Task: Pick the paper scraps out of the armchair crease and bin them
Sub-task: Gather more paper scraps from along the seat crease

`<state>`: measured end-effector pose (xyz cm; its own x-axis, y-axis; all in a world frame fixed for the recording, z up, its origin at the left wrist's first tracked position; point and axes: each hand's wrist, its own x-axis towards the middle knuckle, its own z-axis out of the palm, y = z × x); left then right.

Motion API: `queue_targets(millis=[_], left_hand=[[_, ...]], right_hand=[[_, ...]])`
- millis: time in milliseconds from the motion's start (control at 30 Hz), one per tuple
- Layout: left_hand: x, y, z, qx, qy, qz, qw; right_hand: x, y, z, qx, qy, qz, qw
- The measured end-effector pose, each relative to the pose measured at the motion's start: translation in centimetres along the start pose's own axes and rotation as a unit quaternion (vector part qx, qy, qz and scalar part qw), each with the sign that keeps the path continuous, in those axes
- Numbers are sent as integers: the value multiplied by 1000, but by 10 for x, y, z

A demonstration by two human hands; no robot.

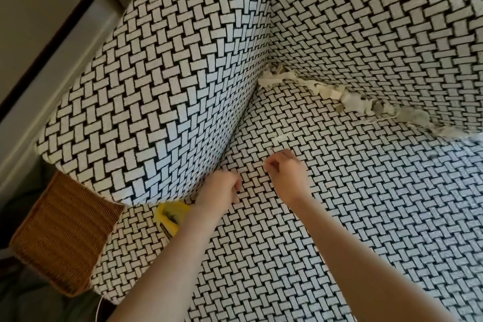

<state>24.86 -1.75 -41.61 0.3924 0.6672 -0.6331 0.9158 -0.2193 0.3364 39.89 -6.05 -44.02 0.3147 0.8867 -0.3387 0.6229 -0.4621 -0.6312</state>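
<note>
both forearms reach in from the near edge, bare, over the seat cushion [352, 204]. left hand [222, 188] sits by the armrest [162, 81], fingers curled loosely closed; nothing visible in it, though a small scrap could hide inside, cannot tell. right hand [286, 170] hovers mid-seat, thumb and forefinger pinched together, other fingers folded; cannot tell if it grips anything.

paper scraps [347, 100]: off-white and grey-beige torn bits, strung along the crease [308, 81] where seat meets backrest [379, 21], from the armrest corner out to the right edge of view. well apart from both hands. one thin sliver [283, 138] lies loose on the seat, just beyond the right hand.

handling, my judgement: near weightless, limp, crumpled, easily torn further. some look wedged into the crease. best taken by pinching exposed edges, or gathering a clump between fingertips and pulling gently outward; flat slivers may need a fingernail under an edge.

upholstery: coarse woven cloth, black-and-white basket-weave pattern, soft and padded; pale scraps blend with it. yellow packet [170, 219] lies at the armrest front. wicker basket [65, 238], stiff brown weave, stands left of the chair, likely the bin.
</note>
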Motion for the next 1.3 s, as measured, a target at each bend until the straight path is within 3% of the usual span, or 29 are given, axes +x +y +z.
queue_targets(millis=[100,300,400,567,667,767,867,967,1100,1233,1300], left_hand=[[-4,-4,4,-70,51,7,996],[9,22,-10,-260,133,-19,956],[21,40,-20,-356,140,-29,923],[39,46,-27,-462,128,-83,874],[45,42,-23,-476,127,-105,864],[47,43,-16,-414,125,-83,898],[48,45,-8,-387,119,-63,912],[49,42,-4,-419,124,-85,895],[50,37,0,-423,129,-100,891],[47,39,1,-449,127,-112,877],[46,39,1,-490,121,-126,854]], right_hand=[[-1,-2,0,22,10,-3,1000],[5,-3,-17,90,48,54,993],[16,3,-24,106,91,69,988],[37,4,-31,44,39,39,997],[48,3,-30,-12,13,21,1000],[54,7,-30,-59,18,-7,998],[53,11,-28,-29,46,-7,998],[42,8,-25,42,30,-23,998],[30,1,-7,-34,-13,-102,994],[31,-7,-3,-36,26,-65,997],[32,-10,-5,-2,26,-22,999]])
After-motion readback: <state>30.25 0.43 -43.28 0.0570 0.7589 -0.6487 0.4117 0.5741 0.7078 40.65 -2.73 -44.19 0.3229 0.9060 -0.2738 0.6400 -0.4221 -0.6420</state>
